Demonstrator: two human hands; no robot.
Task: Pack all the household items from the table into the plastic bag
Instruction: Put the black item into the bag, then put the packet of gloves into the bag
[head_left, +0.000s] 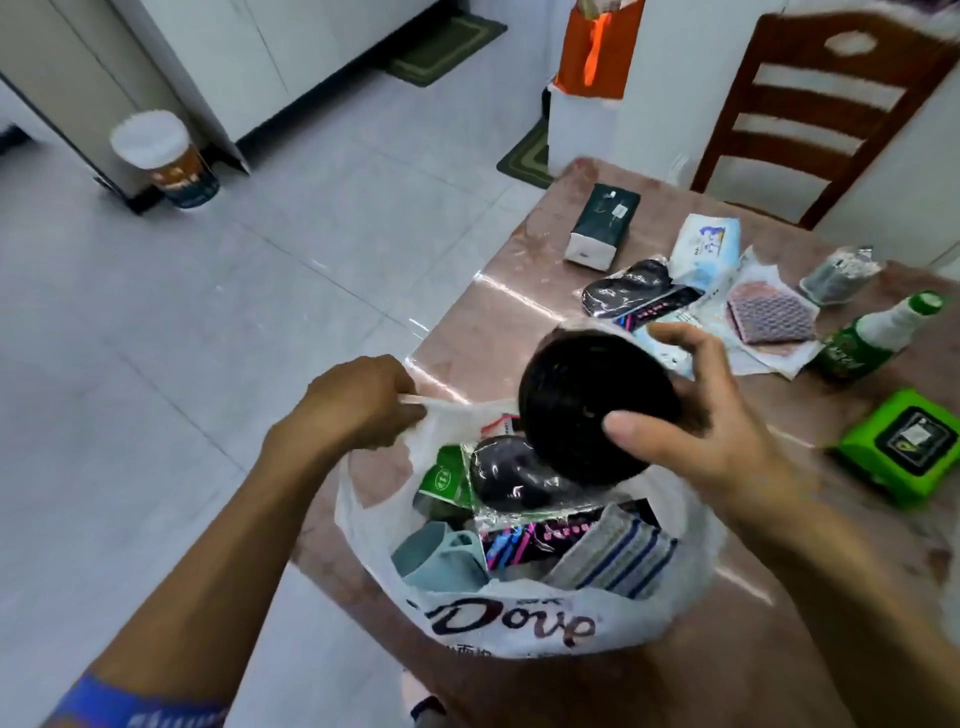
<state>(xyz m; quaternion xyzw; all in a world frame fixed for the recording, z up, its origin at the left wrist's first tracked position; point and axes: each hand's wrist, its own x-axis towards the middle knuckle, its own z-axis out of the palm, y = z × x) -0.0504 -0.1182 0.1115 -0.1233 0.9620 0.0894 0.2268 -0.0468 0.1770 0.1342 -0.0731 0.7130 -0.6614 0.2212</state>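
Note:
A white plastic bag (511, 621) printed "Dove" stands open at the table's near left corner. My left hand (358, 402) pinches its far handle and pulls the mouth open. Over the opening, my right hand (701, 421) grips a round black disc-shaped item (576, 400). Inside the bag lie a black packaged item (511, 475), a green packet (441, 478), a pale blue cup (441, 558), a striped cloth (621, 558) and a dark pink-printed pack (524, 540).
On the brown table (483, 322) lie a dark green tissue box (602, 226), a blue-white wipes pack (706, 247), a black packaged item (631, 288), a pink scrub pad (771, 312), a silvery pouch (839, 273), a green bottle (872, 335) and a green wipes pack (904, 444). A wooden chair (821, 109) stands behind.

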